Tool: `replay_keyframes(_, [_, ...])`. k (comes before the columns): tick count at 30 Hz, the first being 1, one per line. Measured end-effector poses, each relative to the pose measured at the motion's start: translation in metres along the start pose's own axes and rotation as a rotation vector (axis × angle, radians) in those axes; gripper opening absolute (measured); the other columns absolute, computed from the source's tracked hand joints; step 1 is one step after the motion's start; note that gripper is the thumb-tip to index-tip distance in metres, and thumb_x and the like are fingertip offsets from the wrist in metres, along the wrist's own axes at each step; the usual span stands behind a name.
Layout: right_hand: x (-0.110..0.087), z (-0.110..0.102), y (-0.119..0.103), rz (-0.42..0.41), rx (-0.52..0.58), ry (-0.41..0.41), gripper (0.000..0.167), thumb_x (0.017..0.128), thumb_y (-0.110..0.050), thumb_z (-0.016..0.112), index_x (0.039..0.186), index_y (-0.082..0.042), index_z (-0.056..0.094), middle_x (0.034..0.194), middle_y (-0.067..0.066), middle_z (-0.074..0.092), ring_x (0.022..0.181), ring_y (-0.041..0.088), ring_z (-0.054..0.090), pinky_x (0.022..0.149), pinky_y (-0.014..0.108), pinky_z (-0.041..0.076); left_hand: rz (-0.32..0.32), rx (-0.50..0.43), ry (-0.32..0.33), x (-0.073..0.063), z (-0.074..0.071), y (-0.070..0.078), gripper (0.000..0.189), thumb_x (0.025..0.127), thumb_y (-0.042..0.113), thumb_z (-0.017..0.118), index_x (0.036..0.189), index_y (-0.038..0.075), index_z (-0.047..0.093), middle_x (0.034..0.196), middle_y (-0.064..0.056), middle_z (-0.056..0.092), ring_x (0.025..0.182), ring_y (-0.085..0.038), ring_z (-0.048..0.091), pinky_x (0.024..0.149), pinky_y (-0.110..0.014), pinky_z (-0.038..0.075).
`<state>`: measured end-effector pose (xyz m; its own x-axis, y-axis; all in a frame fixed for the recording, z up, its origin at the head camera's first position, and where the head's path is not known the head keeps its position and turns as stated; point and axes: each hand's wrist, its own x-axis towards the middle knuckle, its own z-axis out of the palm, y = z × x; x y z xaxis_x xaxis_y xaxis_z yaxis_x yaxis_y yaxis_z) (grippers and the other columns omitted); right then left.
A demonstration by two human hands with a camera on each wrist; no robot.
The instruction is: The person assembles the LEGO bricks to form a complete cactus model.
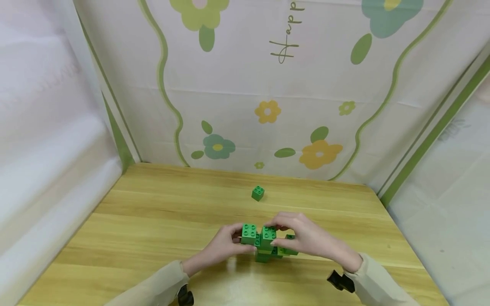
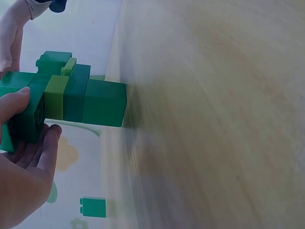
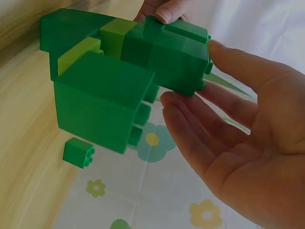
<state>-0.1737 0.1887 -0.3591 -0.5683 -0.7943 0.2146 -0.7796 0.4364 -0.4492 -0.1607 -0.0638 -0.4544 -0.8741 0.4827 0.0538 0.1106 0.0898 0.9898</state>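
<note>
A stack of green toy building bricks [image 2: 76,95], with a thin lime layer low in it, stands on the wooden table in front of me. My left hand [image 1: 223,244] grips a studded brick [image 1: 249,233] that juts out on the stack's left side, thumb in front and fingers behind. The right hand [image 1: 300,236] pinches the upper brick [image 1: 269,236] between thumb and fingertips, as the right wrist view also shows. Another studded green block [image 3: 100,100] sticks up from the stack's right end, under the right palm in the head view.
One loose small green brick [image 1: 258,193] lies farther back on the table [image 1: 172,204]. A white cloth with printed flowers [image 1: 237,93] rises behind the table's back edge, and white cloth sides stand left and right.
</note>
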Motion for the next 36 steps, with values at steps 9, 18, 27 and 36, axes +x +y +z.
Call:
replay_keyframes(9, [0.003, -0.01, 0.014, -0.019, 0.014, 0.135, 0.026, 0.09, -0.013, 0.072, 0.115, -0.009, 0.068, 0.109, 0.006, 0.073, 0.094, 0.014, 0.071, 0.08, 0.029, 0.062, -0.018, -0.012, 0.001, -0.002, -0.003, 0.001, 0.047, 0.083, 0.013, 0.08, 0.125, 0.001, 0.062, 0.117, -0.017, 0.069, 0.1, -0.021, 0.071, 0.085, -0.023, 0.06])
replay_keyframes(18, [0.015, -0.012, 0.033, 0.104, 0.029, 0.186, 0.026, 0.09, -0.013, 0.072, 0.116, -0.007, 0.068, 0.111, 0.009, 0.074, 0.092, 0.021, 0.073, 0.08, 0.036, 0.063, -0.032, -0.001, 0.004, -0.004, -0.007, 0.002, 0.048, 0.084, 0.014, 0.079, 0.126, -0.001, 0.061, 0.118, -0.017, 0.069, 0.102, -0.022, 0.071, 0.085, -0.023, 0.06])
replay_keyframes(27, [0.034, -0.007, 0.063, 0.186, 0.048, 0.187, 0.028, 0.092, -0.014, 0.071, 0.118, -0.006, 0.068, 0.11, 0.012, 0.073, 0.091, 0.022, 0.072, 0.08, 0.035, 0.063, -0.046, -0.022, 0.005, -0.006, -0.013, 0.002, 0.047, 0.084, 0.015, 0.079, 0.125, 0.001, 0.061, 0.118, -0.017, 0.068, 0.102, -0.022, 0.072, 0.085, -0.025, 0.061])
replay_keyframes(36, [0.052, 0.003, 0.098, 0.28, 0.059, 0.139, 0.028, 0.094, -0.014, 0.068, 0.119, -0.003, 0.068, 0.112, 0.018, 0.072, 0.093, 0.026, 0.072, 0.08, 0.033, 0.062, -0.023, -0.02, -0.015, -0.005, -0.015, 0.0, 0.045, 0.085, 0.014, 0.078, 0.125, 0.002, 0.061, 0.119, -0.018, 0.067, 0.104, -0.02, 0.07, 0.087, -0.024, 0.06])
